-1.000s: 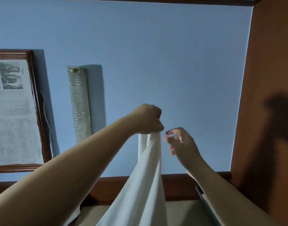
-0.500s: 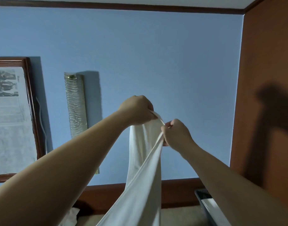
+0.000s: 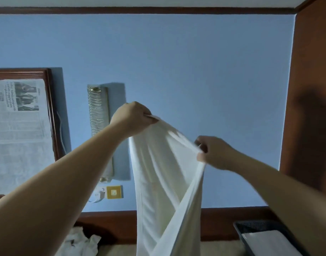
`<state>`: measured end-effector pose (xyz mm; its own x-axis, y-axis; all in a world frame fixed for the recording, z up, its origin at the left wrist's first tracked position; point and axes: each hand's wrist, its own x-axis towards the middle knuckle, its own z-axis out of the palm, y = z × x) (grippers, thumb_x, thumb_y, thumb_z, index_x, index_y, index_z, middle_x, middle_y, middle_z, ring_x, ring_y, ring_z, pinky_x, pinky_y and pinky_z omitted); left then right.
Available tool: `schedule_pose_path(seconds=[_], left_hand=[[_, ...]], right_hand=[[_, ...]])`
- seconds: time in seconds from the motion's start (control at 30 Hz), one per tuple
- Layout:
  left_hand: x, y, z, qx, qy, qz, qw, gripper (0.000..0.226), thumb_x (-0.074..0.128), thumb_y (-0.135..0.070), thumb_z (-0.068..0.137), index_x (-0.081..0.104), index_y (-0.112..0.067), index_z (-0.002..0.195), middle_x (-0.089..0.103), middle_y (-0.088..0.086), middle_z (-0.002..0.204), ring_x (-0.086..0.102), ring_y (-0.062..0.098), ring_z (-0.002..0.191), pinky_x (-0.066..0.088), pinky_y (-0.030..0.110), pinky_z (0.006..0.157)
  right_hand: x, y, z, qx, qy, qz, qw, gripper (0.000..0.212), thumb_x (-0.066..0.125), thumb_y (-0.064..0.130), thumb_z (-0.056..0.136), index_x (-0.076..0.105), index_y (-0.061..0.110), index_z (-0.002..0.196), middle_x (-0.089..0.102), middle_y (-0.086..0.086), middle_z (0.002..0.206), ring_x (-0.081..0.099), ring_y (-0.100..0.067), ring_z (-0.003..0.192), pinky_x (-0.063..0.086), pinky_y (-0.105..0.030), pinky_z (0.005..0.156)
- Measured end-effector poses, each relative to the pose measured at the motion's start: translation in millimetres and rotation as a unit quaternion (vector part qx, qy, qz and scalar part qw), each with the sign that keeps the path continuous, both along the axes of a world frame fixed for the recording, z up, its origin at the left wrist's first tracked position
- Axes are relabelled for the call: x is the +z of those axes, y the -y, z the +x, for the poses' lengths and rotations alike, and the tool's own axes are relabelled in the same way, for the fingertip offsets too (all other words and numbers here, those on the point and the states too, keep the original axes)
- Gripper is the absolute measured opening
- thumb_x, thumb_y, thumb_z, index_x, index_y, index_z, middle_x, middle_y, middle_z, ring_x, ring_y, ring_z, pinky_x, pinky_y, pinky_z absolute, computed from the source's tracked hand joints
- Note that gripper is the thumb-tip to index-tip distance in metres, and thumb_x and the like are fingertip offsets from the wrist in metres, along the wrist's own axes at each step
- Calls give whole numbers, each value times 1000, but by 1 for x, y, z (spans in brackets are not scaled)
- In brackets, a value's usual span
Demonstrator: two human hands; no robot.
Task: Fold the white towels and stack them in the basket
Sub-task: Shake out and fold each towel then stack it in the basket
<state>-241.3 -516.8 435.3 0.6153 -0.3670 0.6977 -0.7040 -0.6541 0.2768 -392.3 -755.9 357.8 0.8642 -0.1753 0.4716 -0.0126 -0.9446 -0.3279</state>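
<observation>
Both hands have drawn apart since a moment ago, spreading the top edge of the white towel (image 3: 164, 174) between them.
Left hand (image 3: 133, 120) grips one corner in a closed fist, higher; right hand (image 3: 214, 153) pinches the other, lower. Soft, thin cloth hangs in long folds, twisting at the bottom. A dark mesh basket (image 3: 250, 227) with a folded towel (image 3: 269, 242) inside sits at the lower right; crumpled towels (image 3: 81, 242) lie at the lower left.

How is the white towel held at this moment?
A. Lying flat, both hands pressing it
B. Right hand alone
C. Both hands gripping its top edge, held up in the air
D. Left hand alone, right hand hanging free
C: the left hand and right hand each pinch the towel at its top edge, and it hangs down between them.
</observation>
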Motion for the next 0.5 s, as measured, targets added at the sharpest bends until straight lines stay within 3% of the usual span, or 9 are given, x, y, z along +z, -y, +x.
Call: schedule_pose_path(seconds=[0.03, 0.13, 0.23, 0.33, 0.5], left_hand=[[-3, -6, 3, 1, -8, -5, 1000, 33, 74, -56, 84, 72, -26, 69, 61, -6, 60, 62, 19, 70, 43, 27, 58], [-7, -12, 5, 4, 0, -24, 1000, 33, 71, -58, 85, 75, -26, 79, 66, -7, 66, 64, 21, 76, 46, 29, 61], [-2, -11, 2, 5, 29, -31, 999, 28, 70, -56, 90, 80, -31, 97, 75, -7, 88, 67, 25, 94, 52, 32, 76], [-1, -15, 1, 19, 55, -5, 998, 29, 70, -54, 93, 81, -32, 110, 78, -2, 109, 66, 29, 111, 54, 35, 86], [-15, -19, 12, 18, 61, 12, 998, 35, 66, -55, 96, 81, -24, 106, 77, 7, 99, 68, 33, 102, 56, 39, 83]], right_hand=[[10, 6, -3, 11, -3, 35, 999, 27, 72, 7, 82, 61, 32, 82, 65, 7, 76, 62, -12, 69, 45, -12, 63], [39, 20, -2, -4, 74, 143, 987, 6, 67, 17, 93, 69, 21, 97, 75, 3, 86, 75, -16, 76, 61, -35, 71], [43, 21, 12, -94, 124, 52, 987, 11, 53, 21, 95, 62, 25, 100, 66, 4, 94, 66, -19, 82, 50, -31, 62], [29, 23, 23, -110, 45, 5, 993, 25, 44, 8, 90, 58, 23, 103, 65, -5, 99, 62, -24, 81, 50, -32, 63], [36, 28, 26, -169, 115, -54, 977, 9, 44, 14, 96, 51, 17, 100, 55, -5, 93, 57, -28, 80, 51, -38, 69]])
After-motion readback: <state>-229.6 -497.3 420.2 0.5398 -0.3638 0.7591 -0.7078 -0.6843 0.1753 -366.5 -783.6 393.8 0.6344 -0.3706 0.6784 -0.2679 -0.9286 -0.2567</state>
